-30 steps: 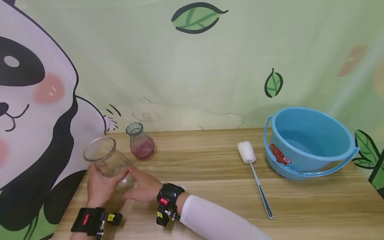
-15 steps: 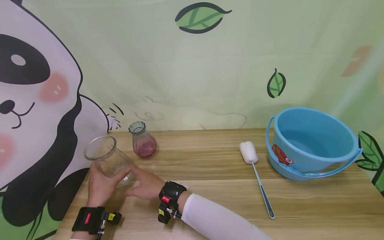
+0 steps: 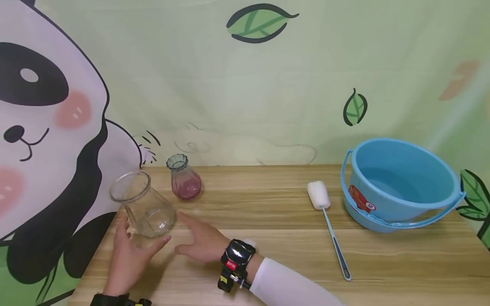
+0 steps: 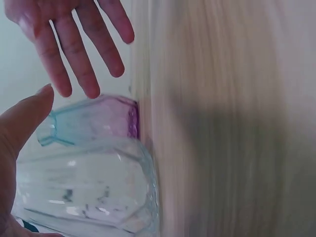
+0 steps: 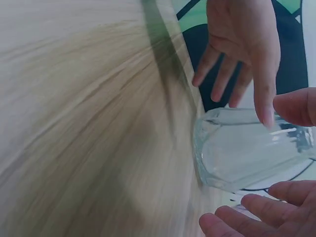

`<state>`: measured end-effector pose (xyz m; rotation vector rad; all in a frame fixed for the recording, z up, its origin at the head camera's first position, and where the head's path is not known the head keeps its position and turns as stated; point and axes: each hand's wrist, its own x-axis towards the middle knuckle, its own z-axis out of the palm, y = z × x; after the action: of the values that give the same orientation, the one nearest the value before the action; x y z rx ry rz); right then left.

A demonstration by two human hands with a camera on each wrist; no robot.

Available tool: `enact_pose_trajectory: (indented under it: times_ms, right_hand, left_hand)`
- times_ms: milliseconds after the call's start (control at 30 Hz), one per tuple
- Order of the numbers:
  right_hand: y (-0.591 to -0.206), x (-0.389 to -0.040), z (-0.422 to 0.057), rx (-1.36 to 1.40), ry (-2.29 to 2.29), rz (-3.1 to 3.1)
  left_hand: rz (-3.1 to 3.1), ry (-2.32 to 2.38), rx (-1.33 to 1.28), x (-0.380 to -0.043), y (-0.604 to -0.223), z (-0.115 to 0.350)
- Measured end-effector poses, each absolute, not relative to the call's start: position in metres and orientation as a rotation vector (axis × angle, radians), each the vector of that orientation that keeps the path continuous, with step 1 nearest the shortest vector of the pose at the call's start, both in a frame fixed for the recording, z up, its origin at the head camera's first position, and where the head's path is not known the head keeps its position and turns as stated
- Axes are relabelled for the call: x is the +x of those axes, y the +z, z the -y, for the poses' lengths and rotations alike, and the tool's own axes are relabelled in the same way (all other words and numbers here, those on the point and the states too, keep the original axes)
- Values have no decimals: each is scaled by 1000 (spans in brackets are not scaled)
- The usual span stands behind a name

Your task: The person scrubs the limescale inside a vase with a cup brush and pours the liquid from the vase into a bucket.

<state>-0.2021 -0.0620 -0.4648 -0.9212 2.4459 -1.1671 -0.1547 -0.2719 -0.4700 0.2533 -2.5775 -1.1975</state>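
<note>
A large clear glass vase (image 3: 151,212) with a wide rim stands upright on the left of the wooden table. My left hand (image 3: 130,259) is just in front of it, thumb and fingers spread and relaxed. My right hand (image 3: 204,240) lies to the vase's right, fingers extended towards its base, holding nothing. In the left wrist view the clear vase (image 4: 89,192) shows below the right hand (image 4: 76,42). The right wrist view has the vase (image 5: 247,148) between the two hands. A smaller ribbed vase (image 3: 186,185), greenish at the neck and purple below, stands behind.
To the right lies a white sponge brush (image 3: 318,195) with a blue-grey handle. Beside it stands a light blue bucket (image 3: 386,212), its handle lowered at the front. A printed cloth (image 3: 237,97) with a panda hangs along the table's back edge.
Both hands have let go of the clear vase. The left has drawn back towards the front edge, the right a little to the right; the vase stays in place.
</note>
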Motion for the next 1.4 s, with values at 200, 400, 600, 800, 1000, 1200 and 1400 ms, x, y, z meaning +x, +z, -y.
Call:
enact_pose_trajectory:
  times_ms: [200,400,600,800,1000,1200,1400]
  right_hand:
    - [-466,-199,44,-895,-1219,-2465]
    - [-467,-195,27,-908,-1288,-2466]
    - [-467,-190,7,-899,-1307,-2455]
    - [-463,-186,-10,-826,-1333,-2459]
    - [-460,-185,-24,-804,-1338,-2500]
    - [-457,-184,-37,-810,-1311,-2562]
    - [-452,-186,-49,-798,-1334,-2596]
  left_hand:
    - [2615,-1184,257,-141,-466,256]
    - [2636,-1217,311,-131,-465,241]
    - [2695,-1257,317,-123,-467,225]
    - [2687,-1319,208,-120,-472,208]
    - [2706,-1339,104,-122,-472,192]
    - [2696,-1277,-32,-128,-474,178]
    - [2675,-1252,-149,-135,-472,166]
